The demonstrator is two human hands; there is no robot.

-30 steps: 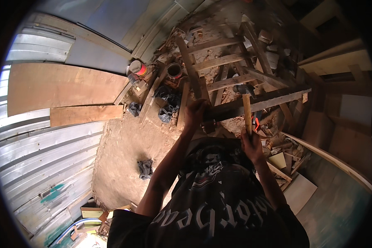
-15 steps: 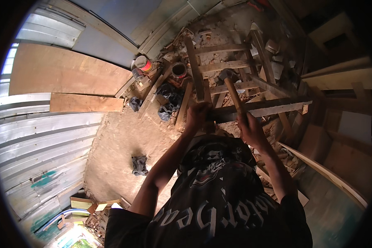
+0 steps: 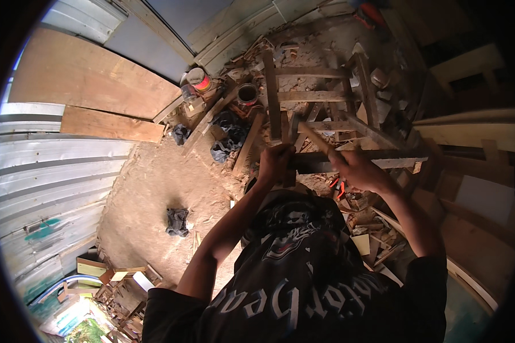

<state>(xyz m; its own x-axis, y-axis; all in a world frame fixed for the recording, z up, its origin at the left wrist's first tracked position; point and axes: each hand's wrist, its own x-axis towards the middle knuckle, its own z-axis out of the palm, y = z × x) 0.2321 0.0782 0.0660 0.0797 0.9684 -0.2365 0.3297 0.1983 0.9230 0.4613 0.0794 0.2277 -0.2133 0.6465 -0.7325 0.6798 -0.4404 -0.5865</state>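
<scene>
In my right hand I grip a hammer by its wooden handle, which slants up to the left. Its dark head is just beyond my left hand. My left hand is closed at the left end of a dark wooden bar, where it meets an upright of a rough wooden frame. Whether those fingers also hold a nail is too small to tell. The frame has several crossbars and legs, like a chair or stool. Both hands are close together above it.
Orange-handled pliers lie below the bar among wood scraps. Left of the frame are an open can, a red and white can and dark plastic bags. Plywood sheets lean against the metal wall; a dark rag lies on the floor.
The hammer has come down and to the left, its head now near my left hand. My left hand keeps its place on the frame. The view has shifted slightly, and the pliers now show.
</scene>
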